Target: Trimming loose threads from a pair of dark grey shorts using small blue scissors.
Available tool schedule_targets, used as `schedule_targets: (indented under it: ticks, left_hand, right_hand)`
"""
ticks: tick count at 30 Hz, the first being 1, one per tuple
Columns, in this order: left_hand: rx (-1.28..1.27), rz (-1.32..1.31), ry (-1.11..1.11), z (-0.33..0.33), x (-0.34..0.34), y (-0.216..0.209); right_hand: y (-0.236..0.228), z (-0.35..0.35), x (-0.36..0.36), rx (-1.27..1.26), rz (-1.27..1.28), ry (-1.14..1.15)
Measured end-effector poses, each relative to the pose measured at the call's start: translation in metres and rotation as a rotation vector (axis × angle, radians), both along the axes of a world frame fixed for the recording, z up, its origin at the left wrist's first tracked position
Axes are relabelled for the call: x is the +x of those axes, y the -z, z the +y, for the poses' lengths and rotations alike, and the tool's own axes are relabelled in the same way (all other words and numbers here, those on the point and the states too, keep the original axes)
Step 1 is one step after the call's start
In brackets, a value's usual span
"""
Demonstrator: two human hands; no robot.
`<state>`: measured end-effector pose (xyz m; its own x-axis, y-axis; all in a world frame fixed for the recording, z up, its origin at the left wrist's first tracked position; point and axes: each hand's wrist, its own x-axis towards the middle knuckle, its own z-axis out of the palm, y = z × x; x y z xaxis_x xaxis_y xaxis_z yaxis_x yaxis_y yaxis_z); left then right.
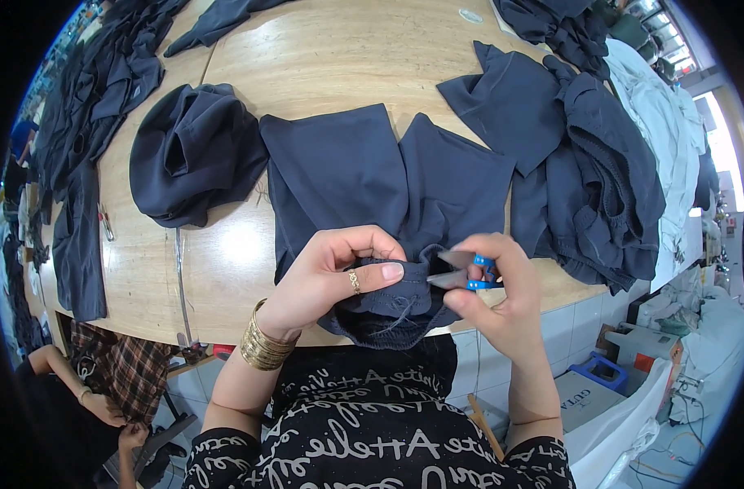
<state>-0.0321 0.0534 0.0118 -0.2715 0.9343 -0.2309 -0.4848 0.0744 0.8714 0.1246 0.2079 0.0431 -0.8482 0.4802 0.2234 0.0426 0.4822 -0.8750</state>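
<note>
Dark navy shorts (339,175) lie on the table with their legs pointing away and the gathered waistband (380,326) at the near edge. My left hand (347,265) pinches the waistband, thumb on top, a ring on one finger. Loose threads (392,316) stick out from the cloth just below that thumb. My right hand (502,281) is closed around small thread snips (478,273) with blue grips. The snips' blades are apart and point left, close beside the waistband fabric.
A bundled dark garment (196,155) sits left on the wooden table (331,61). More dark garments (608,179) are piled at right beside pale cloth (657,122). A small metal tool (105,222) lies at far left. Another person's hands (115,420) hold plaid cloth at lower left.
</note>
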Motion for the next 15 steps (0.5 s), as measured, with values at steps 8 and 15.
schedule_targets:
  ticks: [8, 15]
  left_hand:
    - [0.04, -0.059, 0.008, 0.0007, -0.0014, -0.0001]
    - [0.023, -0.047, 0.011, -0.0003, -0.0017, 0.0024]
  right_hand:
    - [0.008, 0.0013, 0.0015, 0.599, -0.023, -0.012]
    - [0.0084, 0.0001, 0.0001, 0.636, 0.004, -0.012]
